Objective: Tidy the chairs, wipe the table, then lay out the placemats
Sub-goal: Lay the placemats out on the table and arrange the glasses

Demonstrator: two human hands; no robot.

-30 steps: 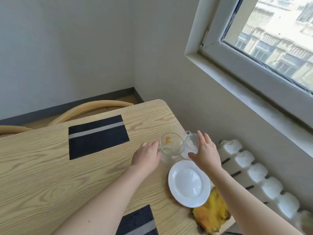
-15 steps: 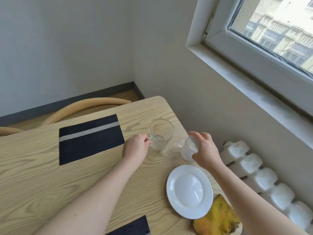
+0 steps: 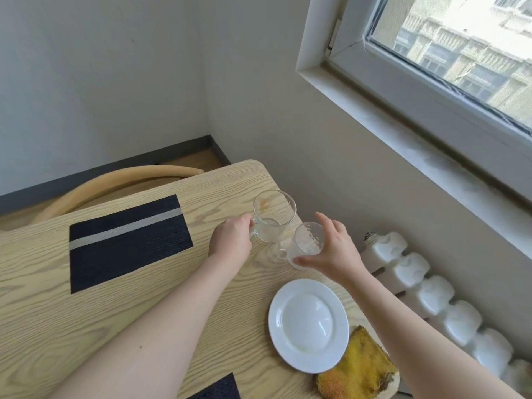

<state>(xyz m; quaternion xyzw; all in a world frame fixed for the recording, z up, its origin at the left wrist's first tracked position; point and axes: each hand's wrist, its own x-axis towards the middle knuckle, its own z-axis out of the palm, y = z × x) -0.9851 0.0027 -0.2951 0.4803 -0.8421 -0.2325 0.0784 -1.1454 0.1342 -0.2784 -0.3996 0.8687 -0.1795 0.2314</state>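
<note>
A white plate (image 3: 308, 325) lies near a clear mug (image 3: 275, 217) and a ribbed mug (image 3: 308, 243).

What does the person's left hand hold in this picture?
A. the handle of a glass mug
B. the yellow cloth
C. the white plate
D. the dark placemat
A: the left hand grips the handle of the far glass mug; the right hand holds the near glass mug.

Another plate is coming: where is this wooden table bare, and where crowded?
Bare: the light wooden table between the dark grey-striped placemat and the second dark placemat at the near edge. Crowded: the window side, with the left hand on a clear glass mug, the right hand on a ribbed glass cup, round white plate, yellow cloth.
</note>
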